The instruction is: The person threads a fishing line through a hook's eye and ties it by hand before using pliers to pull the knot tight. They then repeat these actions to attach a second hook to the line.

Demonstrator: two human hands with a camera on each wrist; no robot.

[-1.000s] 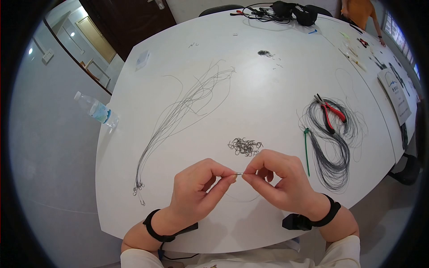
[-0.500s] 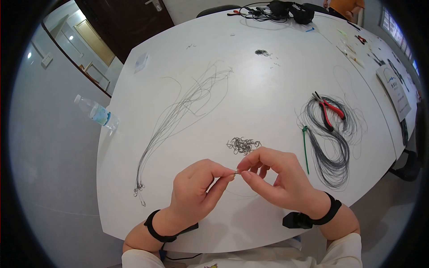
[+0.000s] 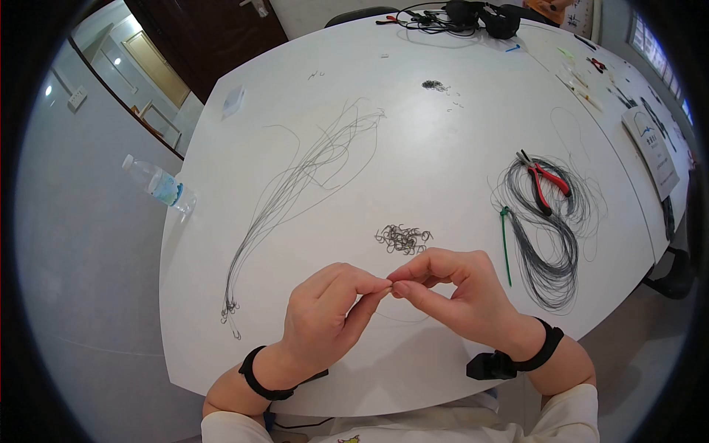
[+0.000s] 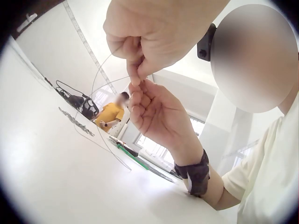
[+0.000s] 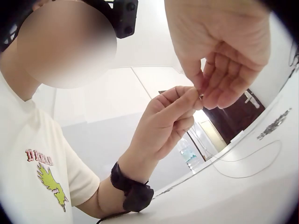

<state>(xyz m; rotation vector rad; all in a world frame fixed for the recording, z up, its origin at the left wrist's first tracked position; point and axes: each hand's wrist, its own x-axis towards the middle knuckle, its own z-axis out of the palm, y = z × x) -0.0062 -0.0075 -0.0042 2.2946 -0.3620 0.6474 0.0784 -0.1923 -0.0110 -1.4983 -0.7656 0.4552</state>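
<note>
In the head view both hands meet over the near part of the table. My left hand [image 3: 325,306] pinches a tiny fish hook between thumb and forefinger, mostly hidden by the fingertips. Right against them, the thumb and forefinger of my right hand [image 3: 469,292] come together on the thin fishing line at the hook. A loop of that line [image 5: 275,161] hangs from the fingers in the right wrist view. Just beyond the hands lies a pile of loose dark fish hooks [image 3: 402,238].
Left on the white table [image 3: 443,184] stretches a bundle of lines [image 3: 251,235] with hooks at its near end. Red-handled pliers [image 3: 555,182] lie on a coil of line [image 3: 565,273] at right, beside a green tie [image 3: 506,251]. A water bottle [image 3: 168,190] stands at the left edge.
The right fingertips loosened slightly, then closed in against the left ones, covering the small metal piece that showed between them. The left hand has stayed nearly still.
</note>
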